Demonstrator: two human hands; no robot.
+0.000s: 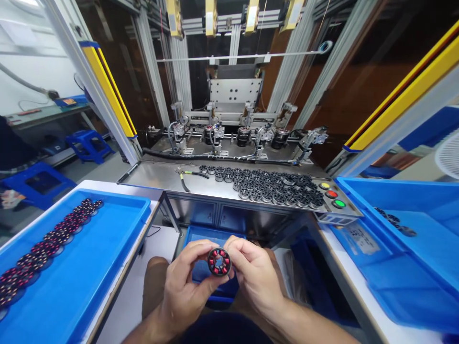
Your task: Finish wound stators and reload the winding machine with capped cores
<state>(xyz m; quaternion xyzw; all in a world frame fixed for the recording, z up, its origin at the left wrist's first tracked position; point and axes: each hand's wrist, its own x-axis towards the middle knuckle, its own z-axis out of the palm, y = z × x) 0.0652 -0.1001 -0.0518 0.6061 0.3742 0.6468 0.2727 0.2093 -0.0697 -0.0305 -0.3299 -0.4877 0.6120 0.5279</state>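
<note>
A round motor stator [219, 262] with red windings inside a dark ring is held up in front of my lap, its open face toward me. My left hand [188, 274] is closed around its left side and underside, with the thumb below. On the right edge, the bent fingers of my right hand [251, 267] pinch the ring; what the fingertips touch behind it is hidden. Beyond my hands, several dark stator cores [265, 186] stand in rows on the metal bench [161, 179]. Green-and-black handled cutting pliers [188, 177] lie left of them.
At left, a blue tray [118, 224] holds rows of red-wound stators [53, 243]. A deep blue bin [405, 277] at right contains several dark parts. Yellow, red and green buttons [339, 204] sit at the bench's right end. Behind stands a winding machine [236, 91] between yellow side bars [107, 88].
</note>
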